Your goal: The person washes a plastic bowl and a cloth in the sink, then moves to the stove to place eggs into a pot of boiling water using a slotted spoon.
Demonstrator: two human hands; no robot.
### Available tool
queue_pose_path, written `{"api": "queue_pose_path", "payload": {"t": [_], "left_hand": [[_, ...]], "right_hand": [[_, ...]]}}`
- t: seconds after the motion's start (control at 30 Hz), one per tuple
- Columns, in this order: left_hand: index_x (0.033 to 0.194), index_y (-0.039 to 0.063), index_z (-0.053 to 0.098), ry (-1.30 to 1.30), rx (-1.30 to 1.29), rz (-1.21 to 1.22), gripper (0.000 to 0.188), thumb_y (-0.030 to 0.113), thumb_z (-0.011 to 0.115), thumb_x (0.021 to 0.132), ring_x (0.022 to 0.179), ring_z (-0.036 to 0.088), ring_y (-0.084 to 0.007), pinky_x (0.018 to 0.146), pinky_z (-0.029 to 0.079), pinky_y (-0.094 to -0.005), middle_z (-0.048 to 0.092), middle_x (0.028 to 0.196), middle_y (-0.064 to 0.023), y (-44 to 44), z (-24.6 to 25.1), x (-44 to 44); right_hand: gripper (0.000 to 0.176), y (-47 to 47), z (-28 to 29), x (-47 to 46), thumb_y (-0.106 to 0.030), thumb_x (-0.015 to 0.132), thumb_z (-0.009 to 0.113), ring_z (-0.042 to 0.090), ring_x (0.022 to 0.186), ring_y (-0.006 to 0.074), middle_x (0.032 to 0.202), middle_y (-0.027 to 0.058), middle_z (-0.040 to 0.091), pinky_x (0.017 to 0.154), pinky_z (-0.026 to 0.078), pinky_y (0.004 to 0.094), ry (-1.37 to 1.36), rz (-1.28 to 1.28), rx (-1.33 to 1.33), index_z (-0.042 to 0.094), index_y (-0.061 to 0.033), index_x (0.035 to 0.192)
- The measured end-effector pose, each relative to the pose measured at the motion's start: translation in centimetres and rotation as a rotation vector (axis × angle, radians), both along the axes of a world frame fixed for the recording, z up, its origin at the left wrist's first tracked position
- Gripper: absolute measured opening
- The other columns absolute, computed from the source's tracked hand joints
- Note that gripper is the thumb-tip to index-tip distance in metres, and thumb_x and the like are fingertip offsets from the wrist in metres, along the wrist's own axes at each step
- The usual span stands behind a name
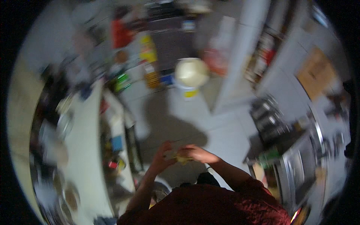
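Note:
Both of my hands are held out before my dark red shirt, above the tiled floor. My right hand (197, 154) has its fingers curled round a small yellowish thing (184, 159), too blurred to name. Just to the left of it, my left hand (163, 160) has its thumb and fingers spread apart, with the thumb tip close to the yellowish thing. Whether that thumb touches it I cannot tell.
A long pale counter (84, 152) with clutter runs along the left. On the floor ahead stands a whitish tub (192, 73), near a bottle of amber liquid (152, 76). Dark metal appliances (299, 166) are at the right, and a cardboard piece (317, 73) is beyond them.

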State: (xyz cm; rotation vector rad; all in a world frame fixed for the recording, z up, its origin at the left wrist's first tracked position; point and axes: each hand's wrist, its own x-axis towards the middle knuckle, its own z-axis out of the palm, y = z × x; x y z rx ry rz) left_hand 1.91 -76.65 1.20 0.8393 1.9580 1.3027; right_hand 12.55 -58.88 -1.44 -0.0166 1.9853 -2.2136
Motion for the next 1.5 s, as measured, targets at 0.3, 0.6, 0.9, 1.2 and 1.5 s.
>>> {"api": "queue_pose_path", "payload": {"t": [0.3,0.6,0.9,1.2,1.5], "left_hand": [[0.108,0.007,0.054,0.311,-0.133,-0.923,0.03,0.018,0.054,0.08,0.08,0.054,-0.0177,0.068,0.044,-0.0325,0.06,0.09,-0.0078,24.5,-1.5,18.9],[0.095,0.004,0.047,0.034,0.435,-1.238,0.018,0.02,0.045,0.085,0.073,0.051,-0.0153,0.067,0.044,-0.0324,0.056,0.086,-0.0084,45.0,0.4,40.6],[0.11,-0.001,0.051,-0.523,-0.488,-1.767,0.034,0.013,0.059,0.079,0.09,0.057,-0.0169,0.082,0.045,-0.0324,0.06,0.1,-0.0085,55.5,0.9,61.8],[0.114,0.005,0.049,-1.077,-0.622,-1.219,0.047,0.038,0.055,0.081,0.097,0.058,-0.0236,0.084,0.045,-0.0407,0.058,0.108,-0.0119,59.2,-5.9,74.3],[0.106,0.012,0.05,-1.475,-0.522,-0.871,0.051,0.057,0.039,0.083,0.082,0.055,-0.0241,0.076,0.044,-0.0425,0.057,0.09,-0.0061,60.3,-15.3,81.7]], "right_hand": [[0.02,14.9,2.3,29.0,-0.021,0.081,0.061,0.049,0.062,0.0023,0.078,-0.0048,0.055,0.047,0.036,0.0131,-0.031,-0.644,-0.563,0.057,-0.0067,0.095],[0.024,22.8,7.5,57.2,-0.009,0.074,0.066,0.056,0.082,0.0102,0.089,0.0016,0.06,0.074,0.045,0.0235,0.042,-1.326,-0.252,0.058,-0.0047,0.096],[0.013,30.3,3.8,75.1,-0.009,0.075,0.065,0.056,0.065,0.0117,0.072,0.0032,0.06,0.062,0.046,0.0242,-0.052,-2.054,0.104,0.06,-0.0012,0.084],[0.053,37.8,-1.5,89.5,-0.011,0.071,0.062,0.035,0.118,0.0335,0.129,0.0167,0.034,0.091,0.038,0.0434,-1.191,-2.025,1.166,0.039,-0.0055,0.119],[0.046,41.2,-7.4,92.6,-0.017,0.088,0.031,0.016,0.131,0.0226,0.143,0.0066,0.016,0.101,0.021,0.0532,-1.572,-1.48,1.112,0.027,-0.0069,0.133]]}}
